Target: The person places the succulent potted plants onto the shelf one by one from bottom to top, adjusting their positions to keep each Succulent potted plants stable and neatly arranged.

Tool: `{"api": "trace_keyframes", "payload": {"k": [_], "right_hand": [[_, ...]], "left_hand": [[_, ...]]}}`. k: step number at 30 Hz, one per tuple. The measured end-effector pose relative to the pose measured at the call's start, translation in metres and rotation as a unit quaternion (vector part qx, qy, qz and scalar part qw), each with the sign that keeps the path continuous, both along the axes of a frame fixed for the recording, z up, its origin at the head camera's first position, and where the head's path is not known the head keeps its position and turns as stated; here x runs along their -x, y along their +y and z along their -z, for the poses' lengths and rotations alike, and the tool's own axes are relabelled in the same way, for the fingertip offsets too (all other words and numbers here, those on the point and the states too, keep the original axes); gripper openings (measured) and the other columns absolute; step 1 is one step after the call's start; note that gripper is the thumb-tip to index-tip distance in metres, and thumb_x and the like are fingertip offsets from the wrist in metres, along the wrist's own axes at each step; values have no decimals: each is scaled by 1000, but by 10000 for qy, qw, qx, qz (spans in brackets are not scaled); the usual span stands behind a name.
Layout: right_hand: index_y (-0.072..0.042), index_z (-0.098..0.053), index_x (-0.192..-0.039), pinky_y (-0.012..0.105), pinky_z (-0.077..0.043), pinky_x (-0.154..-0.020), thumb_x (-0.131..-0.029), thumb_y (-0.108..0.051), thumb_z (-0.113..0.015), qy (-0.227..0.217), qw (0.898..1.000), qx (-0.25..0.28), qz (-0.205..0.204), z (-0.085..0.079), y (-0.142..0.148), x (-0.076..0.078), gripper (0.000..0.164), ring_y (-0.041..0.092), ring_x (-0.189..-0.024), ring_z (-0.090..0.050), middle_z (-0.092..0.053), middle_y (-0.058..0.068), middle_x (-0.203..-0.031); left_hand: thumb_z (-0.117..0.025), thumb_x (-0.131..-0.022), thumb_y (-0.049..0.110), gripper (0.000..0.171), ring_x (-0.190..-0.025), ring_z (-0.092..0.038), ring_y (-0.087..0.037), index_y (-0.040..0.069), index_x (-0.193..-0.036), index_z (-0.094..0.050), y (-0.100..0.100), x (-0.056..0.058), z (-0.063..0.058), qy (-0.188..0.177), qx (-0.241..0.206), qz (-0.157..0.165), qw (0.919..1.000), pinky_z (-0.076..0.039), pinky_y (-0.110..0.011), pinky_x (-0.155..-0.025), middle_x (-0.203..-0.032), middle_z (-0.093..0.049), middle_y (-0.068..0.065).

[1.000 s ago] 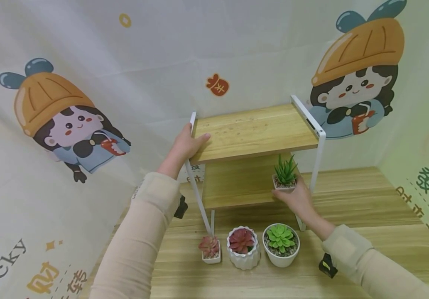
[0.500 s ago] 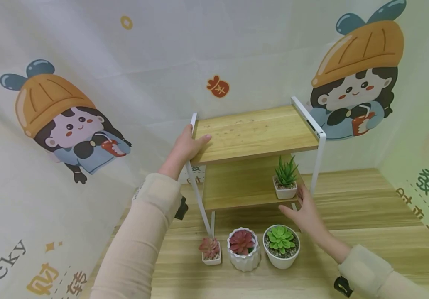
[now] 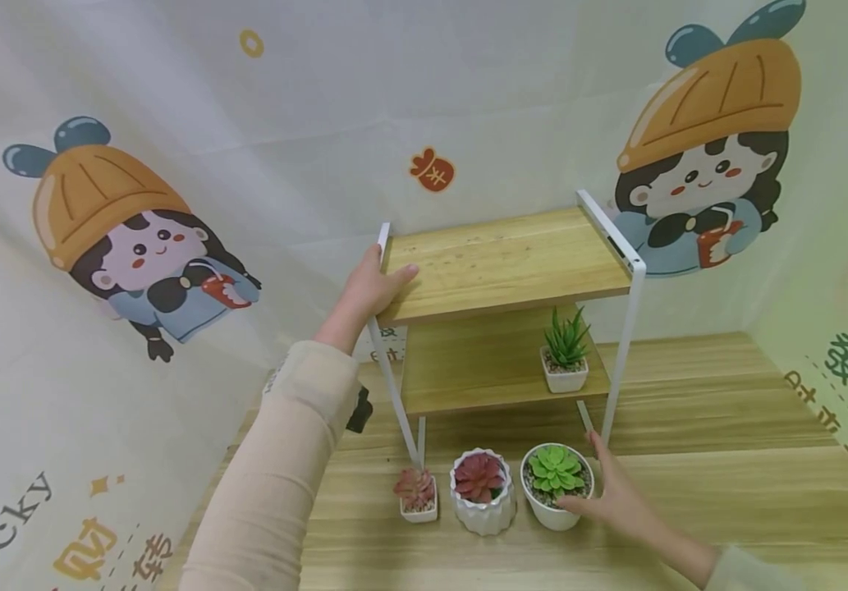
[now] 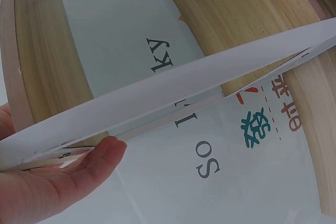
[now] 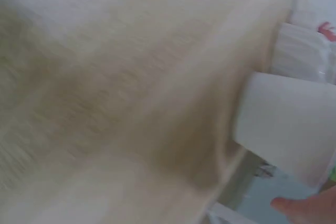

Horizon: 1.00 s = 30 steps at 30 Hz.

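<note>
My left hand (image 3: 373,287) grips the upper left corner of a two-tier shelf rack (image 3: 505,263), thumb over the top board. In the left wrist view its fingers (image 4: 100,166) wrap the white frame (image 4: 157,90). My right hand (image 3: 619,497) is beside a round white pot with a green succulent (image 3: 555,472). Thumb and fingers are spread around that pot's right side, the thumb overlapping its front; contact cannot be told. In the blurred right wrist view, a fingertip (image 5: 299,208) appears near the white pot (image 5: 289,124). A spiky green potted plant (image 3: 566,353) stands on the lower board's right side.
On the wooden table (image 3: 726,492), in front of the rack, stand a ribbed white pot with a dark red succulent (image 3: 483,492) and a small square pot with a pink succulent (image 3: 416,497). A printed cloth (image 3: 305,98) hangs behind.
My right hand let go of the spiky plant's pot on the lower board, then moved down to the green succulent's pot. My left hand stays on the rack.
</note>
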State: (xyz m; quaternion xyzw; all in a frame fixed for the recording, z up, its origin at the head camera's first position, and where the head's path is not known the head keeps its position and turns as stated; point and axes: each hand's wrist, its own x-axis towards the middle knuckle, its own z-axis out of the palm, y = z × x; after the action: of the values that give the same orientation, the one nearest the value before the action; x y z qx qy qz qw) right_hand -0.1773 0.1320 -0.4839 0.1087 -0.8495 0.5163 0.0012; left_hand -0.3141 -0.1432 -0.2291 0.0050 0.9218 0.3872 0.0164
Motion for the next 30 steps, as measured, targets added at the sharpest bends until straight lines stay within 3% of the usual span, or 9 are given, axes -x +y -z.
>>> {"api": "trace_keyframes", "payload": {"k": [5,11,18,30], "right_hand": [[20,-4,-136,63,-21,-100,-64,-17,-81,-49,9995,276,-142,20,-3,1,111,55,-124,-26,-19,40,-139],[15,-12,-138,63,-31,-96,-58,-15,-83,-11,9994,313,147,33,-11,4,111,53,-117,-38,-33,40,-132],[7,-23,-136,59,-38,-94,-58,-15,-84,-169,9985,368,366,34,-17,4,102,49,-113,-45,-42,35,-126],[6,-29,-132,52,-42,-92,-57,-8,-84,210,9971,501,531,41,-19,4,95,40,-109,-50,-49,27,-122]], "left_hand": [[-52,-91,40,80,-136,-21,-35,6,-147,-5,0,0,0,5,-37,33,10000,-26,-47,-108,-151,-15,-18],[-52,-91,39,80,-135,-23,-34,5,-147,-6,0,1,2,61,-41,7,10000,-26,-46,-108,-150,-17,-19],[-52,-91,40,80,-136,-22,-34,6,-147,-6,-1,2,2,98,-5,-13,10000,-25,-47,-109,-151,-16,-18],[-52,-91,40,79,-136,-21,-34,6,-147,-7,-1,2,2,122,34,-32,9999,-25,-46,-109,-151,-17,-18]]}}
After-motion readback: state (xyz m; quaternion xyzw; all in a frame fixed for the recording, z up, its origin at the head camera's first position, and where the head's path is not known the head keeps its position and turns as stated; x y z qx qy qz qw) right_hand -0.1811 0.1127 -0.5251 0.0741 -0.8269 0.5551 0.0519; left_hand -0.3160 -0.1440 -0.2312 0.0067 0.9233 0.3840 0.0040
